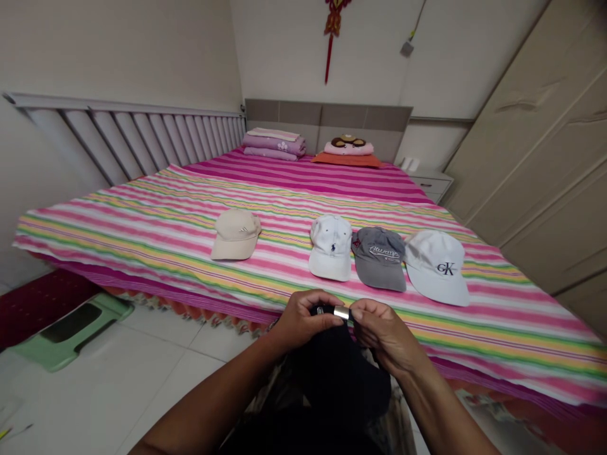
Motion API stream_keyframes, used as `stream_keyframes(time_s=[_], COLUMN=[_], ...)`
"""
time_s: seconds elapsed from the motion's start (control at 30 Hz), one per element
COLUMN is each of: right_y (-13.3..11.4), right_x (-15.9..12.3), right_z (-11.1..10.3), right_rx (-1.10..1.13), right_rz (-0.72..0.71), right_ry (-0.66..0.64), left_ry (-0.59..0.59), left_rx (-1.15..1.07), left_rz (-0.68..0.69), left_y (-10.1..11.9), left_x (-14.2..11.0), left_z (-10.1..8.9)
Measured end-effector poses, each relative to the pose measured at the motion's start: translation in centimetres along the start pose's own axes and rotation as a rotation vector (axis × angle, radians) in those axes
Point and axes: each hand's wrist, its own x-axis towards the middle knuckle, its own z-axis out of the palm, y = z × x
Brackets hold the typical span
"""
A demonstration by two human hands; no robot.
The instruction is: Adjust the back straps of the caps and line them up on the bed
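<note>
A dark cap [339,373] hangs below my two hands at the near edge of the bed, its back strap uppermost. The strap carries a shiny metal buckle [341,312]. My left hand [307,318] is closed on the strap to the left of the buckle, thumb below and fingers above. On the other side, my right hand [380,330] pinches the strap end right beside the buckle. Beyond my hands a white cap [331,248], a grey cap [380,258] and a larger white cap [437,266] lie in a row. A beige cap [236,234] sits apart to the left.
The bed has a striped sheet [156,221]. Folded purple bedding [275,145] and a pillow [348,147] lie by the headboard [296,114]. A green stool [71,328] stands on the tiled floor at left; a radiator [123,139] lines the wall. A wardrobe [535,151] rises at right.
</note>
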Motion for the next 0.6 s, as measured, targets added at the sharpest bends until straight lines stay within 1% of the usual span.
stream_keyframes(time_s=[0.17, 0.3, 0.47, 0.6], right_y=[-0.12, -0.19, -0.4, -0.86], right_x=[-0.13, -0.25, -0.26, -0.28], right_z=[0.27, 0.67, 0.82, 0.57], right_rx=[0.001, -0.006, -0.083, -0.188], right_rz=[-0.01, -0.012, -0.037, -0.092], right_ry=[0.033, 0.021, 0.043, 0.054], left_ry=[-0.022, -0.066, -0.091, -0.104], left_rx=[-0.107, -0.224, -0.458, -0.563], left_rz=[-0.055, -0.122, -0.22, -0.255], left_y=[-0.35, -0.49, -0.5, -0.29], left_x=[-0.08, -0.17, -0.21, -0.23], left_z=[-0.16, -0.38, -0.46, -0.43])
